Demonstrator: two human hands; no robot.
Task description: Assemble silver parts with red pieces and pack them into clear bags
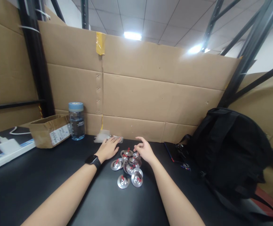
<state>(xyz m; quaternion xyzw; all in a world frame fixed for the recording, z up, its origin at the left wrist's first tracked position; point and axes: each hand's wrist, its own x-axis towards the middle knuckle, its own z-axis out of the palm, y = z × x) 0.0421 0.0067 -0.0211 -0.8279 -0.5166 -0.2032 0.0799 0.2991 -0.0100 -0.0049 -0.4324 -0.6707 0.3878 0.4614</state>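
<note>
A loose pile of small silver finger cymbals (pixel 130 169) with red loops lies on the black table between my hands. My left hand (pixel 108 148), with a dark watch on its wrist, rests palm down with fingers spread at the pile's far left. Its fingertips reach the clear plastic bags (pixel 103 136); whether they press on them I cannot tell. My right hand (pixel 145 150) is at the pile's right edge, index finger stretched out and the other fingers bent over the nearest cymbals. I see nothing held in it. Two cymbals lie at the near side of the pile.
A water bottle (pixel 76 121) with a blue lid stands at back left beside an open cardboard box (pixel 44 133). A white power strip (pixel 11 156) lies farther left. On the right sit a black backpack (pixel 230 153) and keys (pixel 185 166). A cardboard wall (pixel 136 100) closes the back.
</note>
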